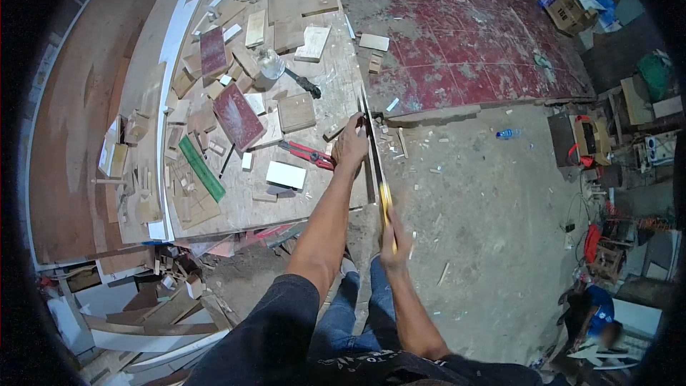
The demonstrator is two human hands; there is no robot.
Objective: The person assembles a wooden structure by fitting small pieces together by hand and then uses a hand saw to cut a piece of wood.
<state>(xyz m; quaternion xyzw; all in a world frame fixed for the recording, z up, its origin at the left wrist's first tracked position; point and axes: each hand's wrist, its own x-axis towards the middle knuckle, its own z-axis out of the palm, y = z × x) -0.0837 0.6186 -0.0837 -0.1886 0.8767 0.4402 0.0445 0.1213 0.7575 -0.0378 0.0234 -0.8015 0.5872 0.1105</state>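
My right hand [397, 244] is closed round the yellow handle of a handsaw [386, 204], a little blurred. The saw's long narrow blade runs forward along the right edge of the workbench [325, 193]. My left hand [350, 144] is at that same edge, beside the blade, its fingers bent and pressed together. What lies under those fingers is mostly hidden. Close to my left wrist lies a red and black tool [309, 155]. A white block [286, 175] sits nearer to me on the bench.
Wood offcuts, dark red blocks [237, 117], a clear jar [270, 66] and a green curved strip [202, 169] crowd the bench. Scrap boards [153, 311] are piled at lower left. A blue bottle [508, 134] lies on the floor. Another person [599, 314] is at lower right.
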